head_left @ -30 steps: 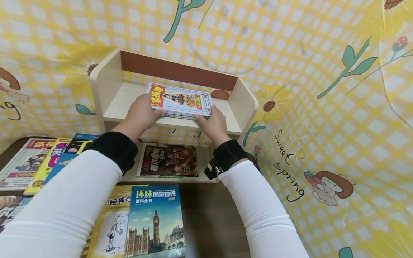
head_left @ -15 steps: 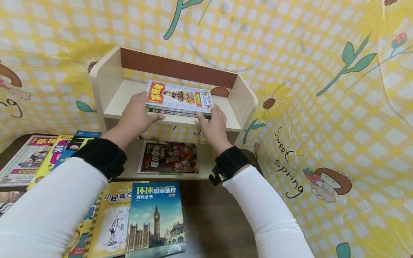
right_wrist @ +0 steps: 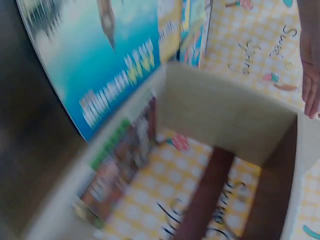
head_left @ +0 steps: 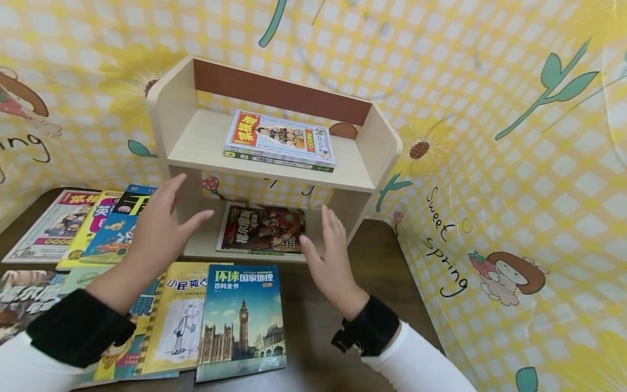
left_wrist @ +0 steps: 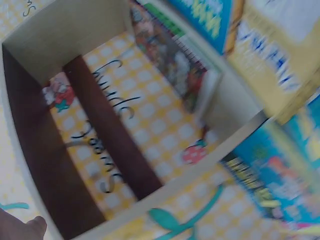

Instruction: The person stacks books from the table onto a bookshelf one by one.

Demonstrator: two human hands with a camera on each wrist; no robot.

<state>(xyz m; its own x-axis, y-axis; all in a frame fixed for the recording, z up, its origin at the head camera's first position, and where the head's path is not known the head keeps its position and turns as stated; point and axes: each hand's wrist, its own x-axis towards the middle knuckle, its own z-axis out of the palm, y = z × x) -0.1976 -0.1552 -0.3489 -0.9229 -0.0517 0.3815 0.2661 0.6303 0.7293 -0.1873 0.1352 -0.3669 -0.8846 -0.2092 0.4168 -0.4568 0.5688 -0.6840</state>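
Note:
A short stack of books (head_left: pixel 281 140) lies flat on the upper board of a pale wooden shelf (head_left: pixel 271 175). The left hand (head_left: pixel 159 228) hangs in the air at the shelf's lower left, fingers spread and holding nothing. Lower right of the stack, the right hand (head_left: pixel 333 261) is raised with its fingers extended and nothing in them. Between the hands, a dark-covered book (head_left: pixel 263 228) lies on the lower board, also visible in the left wrist view (left_wrist: pixel 172 60) and the right wrist view (right_wrist: pixel 120 165).
On the dark table (head_left: pixel 323 326) in front of the shelf lie a blue book with a clock tower (head_left: pixel 242 321) and a yellow book (head_left: pixel 176 321). Several more books, among them a yellow-and-blue one (head_left: pixel 115 234), overlap at the left. A checked, patterned cloth (head_left: pixel 490 190) surrounds the shelf.
Both hands have let go of the book stack and moved down towards the camera, the left one also leftwards. The stack stays on the upper board. The head view has shifted slightly.

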